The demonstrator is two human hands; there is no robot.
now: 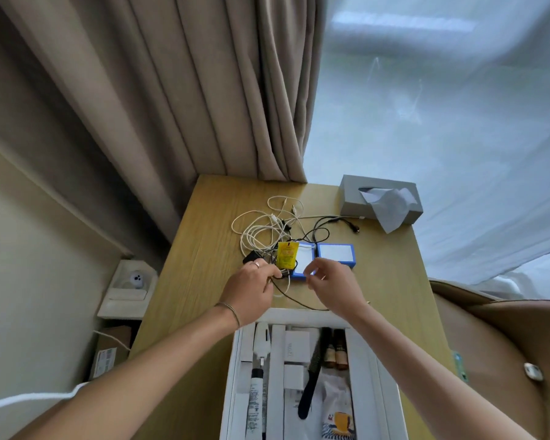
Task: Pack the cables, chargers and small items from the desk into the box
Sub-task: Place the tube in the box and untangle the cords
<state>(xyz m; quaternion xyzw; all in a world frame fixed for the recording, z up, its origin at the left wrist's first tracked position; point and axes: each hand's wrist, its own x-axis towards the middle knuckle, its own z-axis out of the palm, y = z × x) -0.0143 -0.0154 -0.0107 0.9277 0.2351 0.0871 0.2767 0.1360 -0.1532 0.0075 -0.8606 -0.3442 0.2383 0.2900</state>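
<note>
A tangle of white cables [261,228] and black cables [323,225] lies in the middle of the wooden desk [200,255]. A yellow sachet [287,255] rests on the tangle, beside two blue-edged white cases [336,253]. A black charger [251,257] sits at the tangle's left edge. My left hand [251,289] pinches a black cable just below the charger. My right hand [332,285] hovers over the nearer blue case with thumb and forefinger almost touching, holding nothing I can see. The white box [361,360] stands open at the desk's near edge, with small items inside.
A grey tissue box [351,198] stands at the desk's far right corner. Beige curtains hang behind the desk, a sheer curtain to the right. A brown chair [505,344] is on the right. A wall socket panel [131,289] and a cardboard parcel [111,347] are on the left.
</note>
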